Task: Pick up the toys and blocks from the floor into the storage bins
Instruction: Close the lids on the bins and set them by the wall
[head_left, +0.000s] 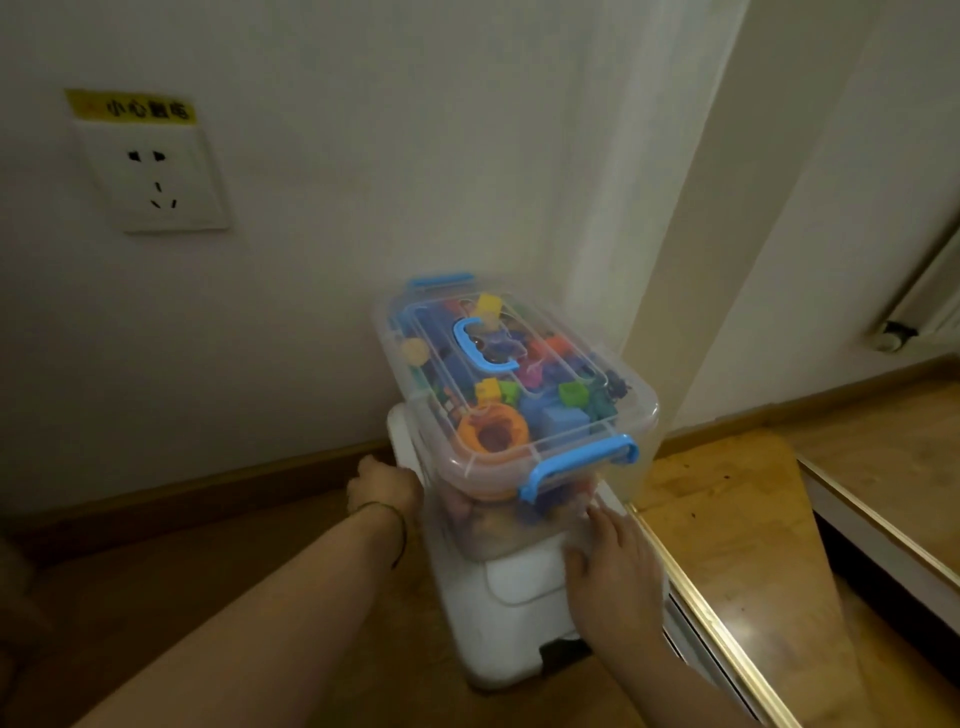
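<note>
Toys and blocks (550, 364) in many colours fill a clear storage bin (641, 415), whose lid is shut, with a blue handle (483, 345) on top and a blue latch (582, 465) clipped down at its near end. Through the plastic show an orange ring toy (493, 434), a yellow block (488, 304) and a green block (571, 392). This full bin stands on top of a white lidded bin (509, 618), which sits on the wooden floor (208, 597) against the wall. The left hand (382, 486) is at the white bin's left upper edge, a thin dark cord (397, 525) round its wrist; its fingers pass out of sight behind the clear bin's corner, so its grasp cannot be told. The right hand (613, 561) lies flat on the white bin's lid, fingers straight, the tips touching the clear bin's near end. A wall socket (156, 176) is up and to the left of the white bin.
</note>
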